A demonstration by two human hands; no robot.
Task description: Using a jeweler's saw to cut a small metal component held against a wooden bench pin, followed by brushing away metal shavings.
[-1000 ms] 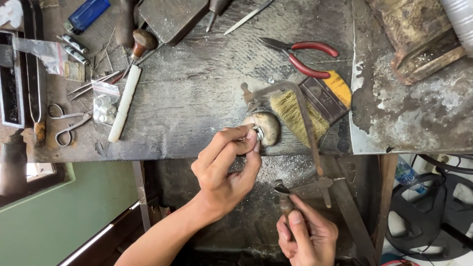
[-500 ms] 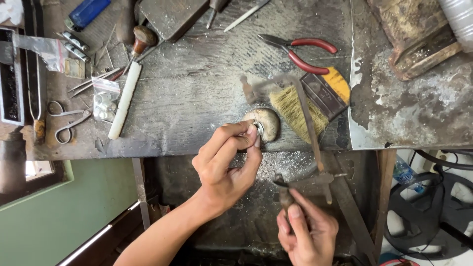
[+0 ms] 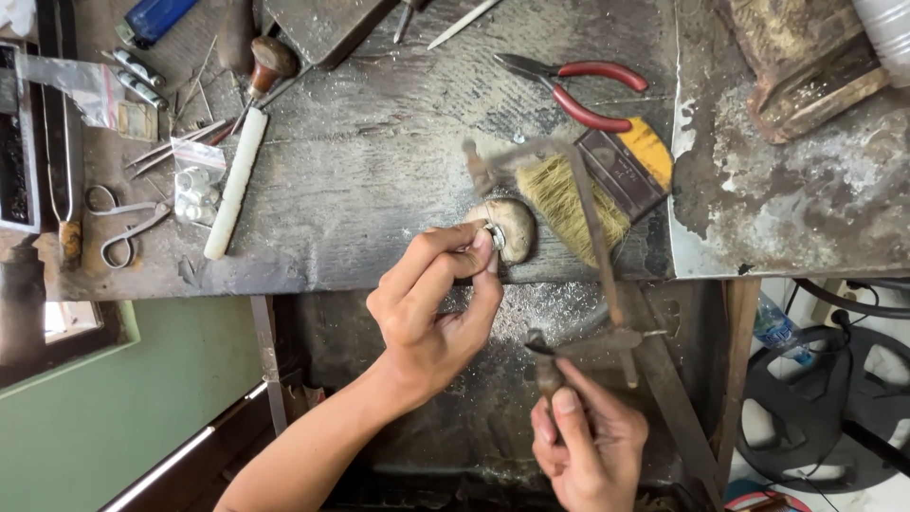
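Observation:
My left hand (image 3: 438,303) pinches a small silver ring (image 3: 496,237) against a worn wooden bench peg (image 3: 512,226) at the front edge of the workbench (image 3: 379,171). My right hand (image 3: 588,446) grips the wooden handle of a jeweller's saw (image 3: 578,284). Its metal frame runs up from my hand past the peg and looks blurred. The blade's contact with the ring is too small to make out.
A flat paintbrush with a yellow handle (image 3: 597,185) lies right of the peg, red-handled pliers (image 3: 578,90) behind it. At left lie a white stick (image 3: 237,180), small scissors (image 3: 123,223), metal picks and a blue lighter (image 3: 156,14). A rusty metal plate (image 3: 787,190) covers the right.
The saw frame has shifted along its length between frames while my right hand stays low. My left hand keeps the ring pressed on the peg.

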